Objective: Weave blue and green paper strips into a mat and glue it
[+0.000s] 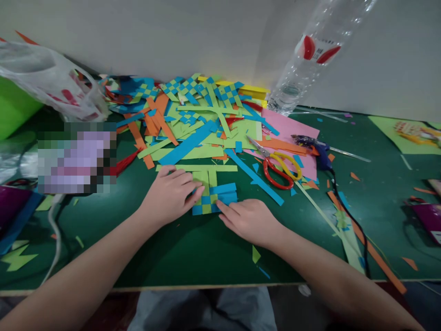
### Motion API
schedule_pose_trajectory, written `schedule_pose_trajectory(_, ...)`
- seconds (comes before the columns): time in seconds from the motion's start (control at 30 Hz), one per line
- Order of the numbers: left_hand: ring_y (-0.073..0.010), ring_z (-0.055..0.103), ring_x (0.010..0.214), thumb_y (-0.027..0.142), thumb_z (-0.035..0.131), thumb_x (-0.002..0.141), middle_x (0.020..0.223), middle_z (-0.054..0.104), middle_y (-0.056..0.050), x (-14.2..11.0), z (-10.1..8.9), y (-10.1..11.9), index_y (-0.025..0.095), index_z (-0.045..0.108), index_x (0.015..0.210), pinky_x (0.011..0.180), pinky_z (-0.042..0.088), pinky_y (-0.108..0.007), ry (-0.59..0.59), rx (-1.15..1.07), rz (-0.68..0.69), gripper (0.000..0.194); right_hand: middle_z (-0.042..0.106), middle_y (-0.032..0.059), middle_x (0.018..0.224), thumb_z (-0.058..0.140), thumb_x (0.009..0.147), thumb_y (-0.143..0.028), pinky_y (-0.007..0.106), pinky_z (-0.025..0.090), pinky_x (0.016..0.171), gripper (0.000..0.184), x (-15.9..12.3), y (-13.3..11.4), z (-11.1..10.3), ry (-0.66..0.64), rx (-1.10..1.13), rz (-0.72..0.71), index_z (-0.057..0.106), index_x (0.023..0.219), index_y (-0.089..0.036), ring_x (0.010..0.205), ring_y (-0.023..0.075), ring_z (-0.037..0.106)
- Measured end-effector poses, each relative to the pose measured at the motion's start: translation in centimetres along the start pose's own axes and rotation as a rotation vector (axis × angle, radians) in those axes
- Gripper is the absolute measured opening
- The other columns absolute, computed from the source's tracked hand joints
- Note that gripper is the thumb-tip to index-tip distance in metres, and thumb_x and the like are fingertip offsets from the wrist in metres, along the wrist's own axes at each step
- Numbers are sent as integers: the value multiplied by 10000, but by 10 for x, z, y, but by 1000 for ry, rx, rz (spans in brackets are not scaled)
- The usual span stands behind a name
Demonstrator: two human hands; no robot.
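A small woven piece of blue and light green paper strips (206, 200) lies on the green table in front of me, with loose strip ends pointing away and to the right. My left hand (175, 192) is at its left side, fingers curled, with thumb and index finger together at the green strips. From the right, my right hand (251, 219) has its index fingertip on the weave's lower right part and the thumb close to the front edge. A long light green strip (220, 168) lies crosswise just behind the piece, beside the left fingertips.
Behind lies a heap of paper strips and woven pieces (193, 117). Scissors with red and yellow handles (279, 170) rest on the right, near a blue glue gun (322, 154) with a black cable. A tilted plastic bottle (310, 64) leans on the wall; a plastic bag (58, 82) stands left.
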State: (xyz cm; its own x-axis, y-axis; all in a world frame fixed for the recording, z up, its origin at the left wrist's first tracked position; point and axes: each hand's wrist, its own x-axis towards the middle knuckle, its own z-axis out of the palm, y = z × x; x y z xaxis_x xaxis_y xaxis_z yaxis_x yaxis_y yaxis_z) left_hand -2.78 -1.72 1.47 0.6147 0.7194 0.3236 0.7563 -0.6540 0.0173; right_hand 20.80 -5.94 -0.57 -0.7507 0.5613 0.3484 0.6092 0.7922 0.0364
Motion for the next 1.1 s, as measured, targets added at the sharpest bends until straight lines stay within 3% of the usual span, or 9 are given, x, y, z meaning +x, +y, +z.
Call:
schedule_pose_trajectory(0.37,-185,630,694,328,437,986,733,670,-15,-1,6,-4,224,724,912,828,373,-421,-8,-58,-3,315,683,8,692,454,1003,-267,291,343,500,326,-1,1,-2,-68,64,30,668,1184,-102,571,120,615)
schedule_pose_trajectory(0.8,-233,651,929,270,424,995,954,698,-60,-5,11,-9,226,683,1059,874,385,-431,-58,-87,59,271,684,-3,711,450,1013,-287,294,329,495,324,-2,4,-2,-123,75,37,643,1215,-124,588,111,610)
schedule_pose_trajectory(0.93,-243,656,936,365,486,974,962,697,-65,-6,11,-9,207,669,1048,891,387,-440,-34,-94,79,254,666,-15,686,453,1015,-270,286,319,498,303,-4,5,-1,-116,47,16,641,1209,-133,583,110,604)
schedule_pose_trajectory(1.1,-275,653,964,522,585,890,990,696,-77,-6,10,-5,190,658,1048,884,397,-447,-57,-115,62,375,665,-5,696,453,1015,-265,288,310,497,301,-4,5,-1,-108,42,5,638,1206,-124,580,113,599)
